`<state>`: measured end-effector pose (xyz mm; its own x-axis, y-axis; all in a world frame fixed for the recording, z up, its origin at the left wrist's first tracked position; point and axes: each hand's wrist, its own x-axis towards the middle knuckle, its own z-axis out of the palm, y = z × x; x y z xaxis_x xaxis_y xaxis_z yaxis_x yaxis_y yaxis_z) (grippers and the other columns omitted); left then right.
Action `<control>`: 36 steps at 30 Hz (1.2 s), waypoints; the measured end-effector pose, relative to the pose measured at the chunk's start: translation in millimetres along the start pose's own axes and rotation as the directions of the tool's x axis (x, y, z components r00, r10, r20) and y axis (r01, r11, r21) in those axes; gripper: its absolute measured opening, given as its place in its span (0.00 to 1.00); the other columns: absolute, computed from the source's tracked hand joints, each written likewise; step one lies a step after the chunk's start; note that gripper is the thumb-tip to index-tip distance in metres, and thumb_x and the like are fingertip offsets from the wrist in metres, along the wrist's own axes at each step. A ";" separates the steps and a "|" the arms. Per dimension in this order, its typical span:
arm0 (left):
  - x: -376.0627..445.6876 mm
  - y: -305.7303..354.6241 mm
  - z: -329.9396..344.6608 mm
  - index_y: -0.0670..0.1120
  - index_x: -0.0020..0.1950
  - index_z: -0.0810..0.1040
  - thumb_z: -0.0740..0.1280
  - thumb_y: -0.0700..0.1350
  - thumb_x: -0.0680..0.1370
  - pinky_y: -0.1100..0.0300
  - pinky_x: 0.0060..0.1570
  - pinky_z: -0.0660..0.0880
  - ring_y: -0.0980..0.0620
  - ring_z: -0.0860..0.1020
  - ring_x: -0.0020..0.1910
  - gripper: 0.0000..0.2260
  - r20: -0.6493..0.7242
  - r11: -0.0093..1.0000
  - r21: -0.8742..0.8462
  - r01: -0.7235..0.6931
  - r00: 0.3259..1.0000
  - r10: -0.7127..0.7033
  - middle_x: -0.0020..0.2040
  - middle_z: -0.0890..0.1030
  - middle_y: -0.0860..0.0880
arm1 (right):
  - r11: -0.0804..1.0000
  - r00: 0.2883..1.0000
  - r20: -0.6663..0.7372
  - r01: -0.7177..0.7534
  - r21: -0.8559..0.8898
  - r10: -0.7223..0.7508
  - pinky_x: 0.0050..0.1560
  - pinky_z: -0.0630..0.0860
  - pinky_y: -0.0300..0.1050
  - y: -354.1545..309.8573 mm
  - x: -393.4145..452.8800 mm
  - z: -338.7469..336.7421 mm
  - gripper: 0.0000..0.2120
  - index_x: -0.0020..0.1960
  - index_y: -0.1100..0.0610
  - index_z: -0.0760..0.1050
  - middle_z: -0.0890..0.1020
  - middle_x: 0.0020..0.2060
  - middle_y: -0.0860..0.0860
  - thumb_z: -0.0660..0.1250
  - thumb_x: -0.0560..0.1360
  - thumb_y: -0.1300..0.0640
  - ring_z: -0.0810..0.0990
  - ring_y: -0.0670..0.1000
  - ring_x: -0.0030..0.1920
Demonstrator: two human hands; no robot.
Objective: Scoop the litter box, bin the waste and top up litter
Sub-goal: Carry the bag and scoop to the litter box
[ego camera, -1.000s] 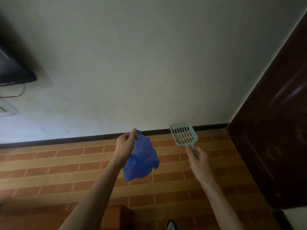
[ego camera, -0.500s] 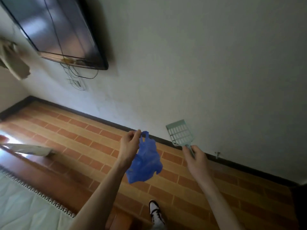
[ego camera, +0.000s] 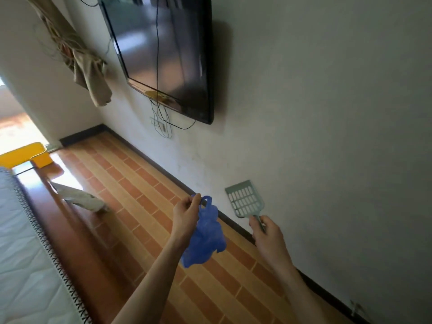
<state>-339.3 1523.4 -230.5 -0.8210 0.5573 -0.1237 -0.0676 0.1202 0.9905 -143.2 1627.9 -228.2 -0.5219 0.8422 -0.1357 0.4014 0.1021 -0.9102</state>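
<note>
Litter scoop [ego camera: 245, 200], pale green and slotted, stands upright in the air in front of the wall, its handle pinched in the curled fingers [ego camera: 256, 224] of the right hand [ego camera: 268, 237]. The left hand [ego camera: 185, 215] pinches the handles of a crumpled blue plastic bag [ego camera: 205, 239], which hangs below it over the tiled floor [ego camera: 140, 190]. The two hands are near each other but apart. Beyond them a dark television [ego camera: 163, 54] is fixed to the wall with cables trailing beneath. A mattress [ego camera: 25, 242] edges the left side, and a yellow box [ego camera: 25, 154] sits at the far end.
</note>
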 end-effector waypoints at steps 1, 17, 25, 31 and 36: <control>12.1 3.0 -3.5 0.42 0.39 0.74 0.65 0.50 0.85 0.55 0.34 0.69 0.50 0.68 0.31 0.18 -0.022 1.000 -0.003 -0.004 1.000 0.004 0.32 0.69 0.44 | 1.000 1.000 0.014 0.009 0.005 -0.009 0.35 0.70 0.43 -6.3 14.7 7.3 0.15 0.42 0.55 0.75 0.75 0.31 0.47 0.63 0.83 0.47 0.73 0.45 0.31; 206.0 34.2 -116.4 0.37 0.42 0.77 0.71 0.52 0.82 0.54 0.34 0.68 0.49 0.69 0.31 0.19 -0.350 0.994 -0.112 -0.012 0.937 -0.028 0.33 0.71 0.42 | 0.988 0.940 0.305 0.154 0.028 -0.156 0.36 0.71 0.49 -108.3 220.5 182.3 0.16 0.41 0.54 0.74 0.77 0.33 0.54 0.63 0.82 0.46 0.74 0.52 0.33; 325.3 42.5 -180.6 0.45 0.36 0.77 0.73 0.52 0.80 0.56 0.34 0.69 0.55 0.71 0.26 0.17 -0.497 0.994 -0.108 0.034 0.864 -0.083 0.27 0.72 0.51 | 0.969 0.853 0.460 0.223 0.105 -0.246 0.30 0.68 0.28 -172.3 338.8 280.8 0.11 0.42 0.42 0.70 0.75 0.30 0.40 0.62 0.84 0.50 0.73 0.37 0.29; 405.7 48.7 -225.1 0.39 0.41 0.78 0.73 0.50 0.81 0.54 0.37 0.69 0.53 0.71 0.29 0.16 -0.527 0.995 -0.094 0.026 0.847 -0.072 0.30 0.72 0.48 | 0.963 0.798 0.542 0.251 0.101 -0.265 0.36 0.70 0.37 -210.7 430.5 354.0 0.07 0.53 0.49 0.72 0.76 0.39 0.41 0.60 0.84 0.46 0.75 0.43 0.37; 462.5 55.5 -267.2 0.33 0.46 0.77 0.72 0.51 0.81 0.58 0.33 0.68 0.53 0.70 0.29 0.20 -0.604 0.995 -0.097 -0.001 0.794 -0.058 0.31 0.71 0.47 | 0.955 0.774 0.571 0.289 0.066 -0.274 0.34 0.71 0.50 -248.6 479.1 414.3 0.16 0.43 0.51 0.73 0.77 0.31 0.50 0.60 0.82 0.42 0.74 0.51 0.31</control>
<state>-874.2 1568.3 -216.4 -0.9910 -0.0609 -0.1192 -0.1217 0.0394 0.9918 -804.8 1786.6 -229.1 -0.9437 0.3211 -0.0795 0.1829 0.3064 -0.9342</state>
